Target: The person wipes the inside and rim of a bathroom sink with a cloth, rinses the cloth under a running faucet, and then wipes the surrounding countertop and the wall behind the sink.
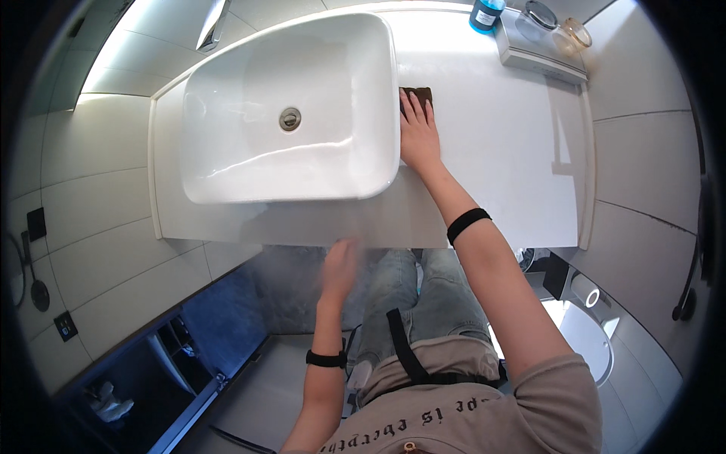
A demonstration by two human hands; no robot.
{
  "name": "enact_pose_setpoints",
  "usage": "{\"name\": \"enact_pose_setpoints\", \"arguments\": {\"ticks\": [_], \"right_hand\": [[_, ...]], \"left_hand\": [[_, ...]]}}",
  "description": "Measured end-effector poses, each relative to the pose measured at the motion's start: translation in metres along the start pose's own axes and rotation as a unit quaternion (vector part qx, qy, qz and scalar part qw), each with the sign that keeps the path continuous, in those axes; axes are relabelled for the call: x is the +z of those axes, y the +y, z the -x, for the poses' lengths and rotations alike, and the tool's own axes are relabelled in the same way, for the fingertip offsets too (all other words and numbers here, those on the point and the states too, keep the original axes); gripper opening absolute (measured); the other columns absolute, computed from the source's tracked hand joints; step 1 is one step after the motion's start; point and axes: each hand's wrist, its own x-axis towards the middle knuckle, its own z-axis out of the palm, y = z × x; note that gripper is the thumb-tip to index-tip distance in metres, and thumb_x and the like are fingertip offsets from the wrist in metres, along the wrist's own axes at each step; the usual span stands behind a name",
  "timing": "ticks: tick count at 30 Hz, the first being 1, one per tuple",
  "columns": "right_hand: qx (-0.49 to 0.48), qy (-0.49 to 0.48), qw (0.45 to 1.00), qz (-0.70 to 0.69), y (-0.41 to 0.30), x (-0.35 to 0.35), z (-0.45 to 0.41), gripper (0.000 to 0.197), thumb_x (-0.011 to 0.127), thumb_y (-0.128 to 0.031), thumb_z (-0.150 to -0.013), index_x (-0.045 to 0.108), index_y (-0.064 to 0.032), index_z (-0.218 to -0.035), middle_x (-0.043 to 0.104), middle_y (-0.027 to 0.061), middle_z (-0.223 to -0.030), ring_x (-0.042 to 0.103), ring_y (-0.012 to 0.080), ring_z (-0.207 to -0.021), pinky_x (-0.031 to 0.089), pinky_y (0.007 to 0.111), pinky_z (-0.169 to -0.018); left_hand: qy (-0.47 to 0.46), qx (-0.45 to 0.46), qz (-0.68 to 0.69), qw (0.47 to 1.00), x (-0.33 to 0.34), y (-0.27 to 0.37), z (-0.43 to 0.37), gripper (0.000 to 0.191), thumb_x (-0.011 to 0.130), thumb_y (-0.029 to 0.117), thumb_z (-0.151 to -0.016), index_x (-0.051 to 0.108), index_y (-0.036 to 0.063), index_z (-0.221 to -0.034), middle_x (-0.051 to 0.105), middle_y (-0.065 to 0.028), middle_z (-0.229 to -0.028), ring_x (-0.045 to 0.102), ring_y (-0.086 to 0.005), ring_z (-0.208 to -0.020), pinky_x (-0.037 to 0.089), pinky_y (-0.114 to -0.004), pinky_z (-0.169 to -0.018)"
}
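My right hand [421, 136] lies palm down on the white countertop [482, 159], close against the right wall of a white ceramic vessel basin [374, 108]. Under its fingers is a dark brown cloth [420, 95], pressed flat; only its far part shows, the rest being covered by the hand. My left hand [340, 267] hangs at the counter's front edge, below the basin. Motion blurs its fingers, which look loosely curled, and nothing can be made out in them. A round metal drain [290, 119] sits in the basin floor.
At the back right stand a bottle of blue liquid [486, 16] and a white box [541, 57] bearing glass jars [575, 34]. A chrome faucet [212, 28] rises behind the basin. An open drawer [142, 391] is low on the left; a toilet [584, 340] is low on the right.
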Motion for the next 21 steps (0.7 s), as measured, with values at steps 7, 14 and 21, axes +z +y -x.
{"name": "enact_pose_setpoints", "arguments": {"ticks": [7, 14, 21], "right_hand": [[-0.014, 0.019, 0.999, -0.043, 0.011, -0.013, 0.007, 0.047, 0.049, -0.019, -0.089, 0.044, -0.0163, -0.136, 0.045, 0.009, -0.137, 0.04, 0.0234, -0.127, 0.027, 0.043, -0.11], [-0.014, -0.084, 0.99, 0.11, 0.089, -0.035, 0.03, 0.049, 0.036, -0.022, -0.095, 0.031, -0.0177, -0.144, 0.034, 0.004, -0.147, 0.029, 0.0198, -0.136, 0.018, 0.041, -0.113], [0.054, -0.085, 0.974, 0.204, 0.249, -0.098, 0.063, 0.049, 0.031, -0.023, -0.097, 0.026, -0.0159, -0.145, 0.031, 0.0061, -0.148, 0.027, 0.0216, -0.137, 0.017, 0.043, -0.114]], "left_hand": [[-0.019, -0.015, -0.014, 1.0, -0.003, 0.009, 0.017, 0.019, 0.046, 0.001, -0.092, 0.061, -0.0009, -0.103, 0.065, -0.0126, -0.093, 0.064, -0.0214, -0.087, 0.048, -0.03, -0.079], [-0.013, -0.096, 0.005, 0.995, -0.009, 0.005, 0.034, 0.02, 0.045, 0.002, -0.092, 0.062, -0.0011, -0.102, 0.065, -0.0106, -0.091, 0.063, -0.0184, -0.087, 0.049, -0.029, -0.08], [-0.037, -0.071, 0.011, 0.997, 0.01, -0.004, 0.038, 0.019, 0.046, 0.002, -0.092, 0.062, -0.0008, -0.101, 0.065, -0.0107, -0.09, 0.062, -0.0178, -0.083, 0.048, -0.028, -0.077]]}}
